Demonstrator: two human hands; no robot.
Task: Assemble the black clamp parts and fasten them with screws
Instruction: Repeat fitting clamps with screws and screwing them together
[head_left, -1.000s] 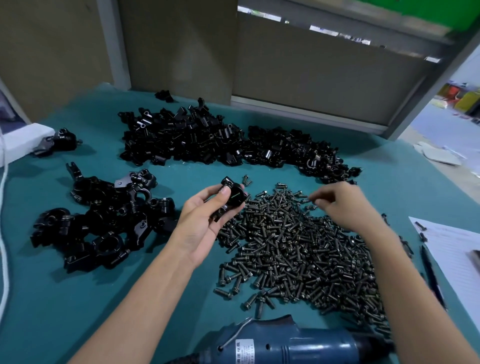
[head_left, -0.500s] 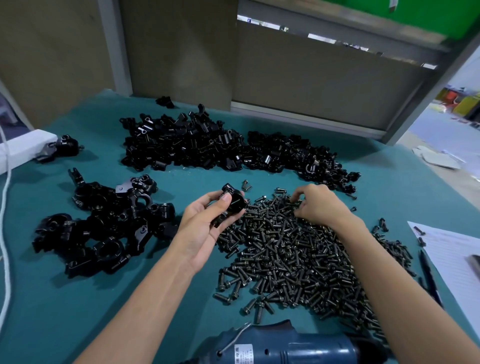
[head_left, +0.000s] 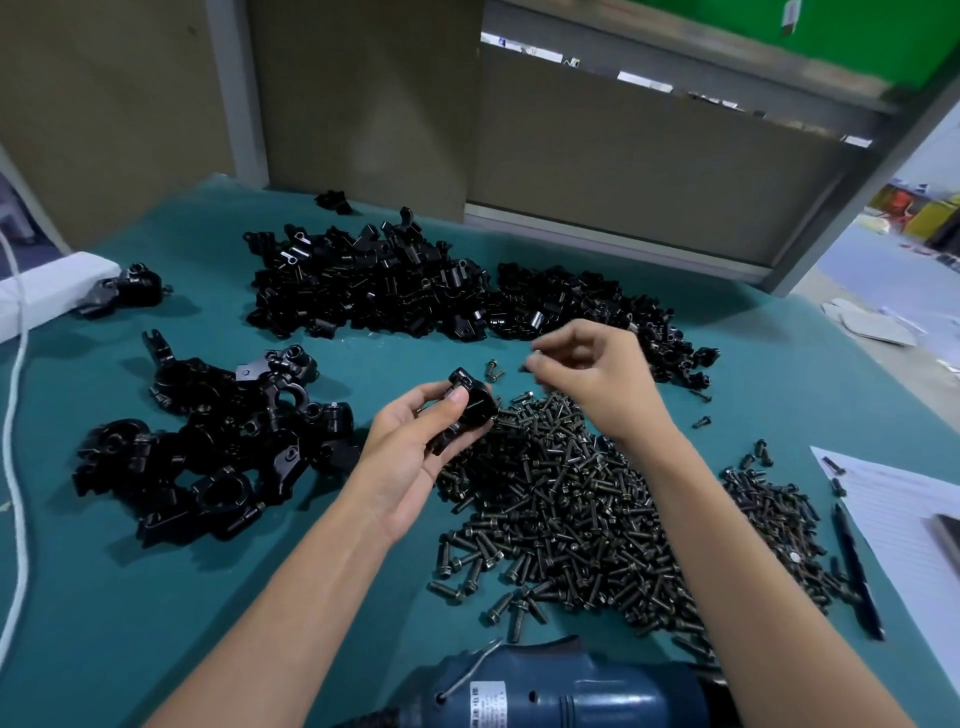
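The left hand (head_left: 410, 447) grips a black clamp part (head_left: 470, 408); the right hand (head_left: 597, 371), just right, pinches what looks like a screw (head_left: 524, 367), which next needs aligning with the part's hole.

Both bare forearms reach forward. The left hand (head_left: 415, 447), palm up, grips a clamp (head_left: 470, 410) between thumb and curled fingers. The right hand (head_left: 592, 374), just beside it, knuckles up, pinches a small screw (head_left: 525, 366) at its fingertips.

Right hand (head_left: 592, 374) lifted off screw pile (head_left: 571, 499); now above it, my fingertips pinching small screw (head_left: 524, 367), nearer clamp part (head_left: 467, 410).
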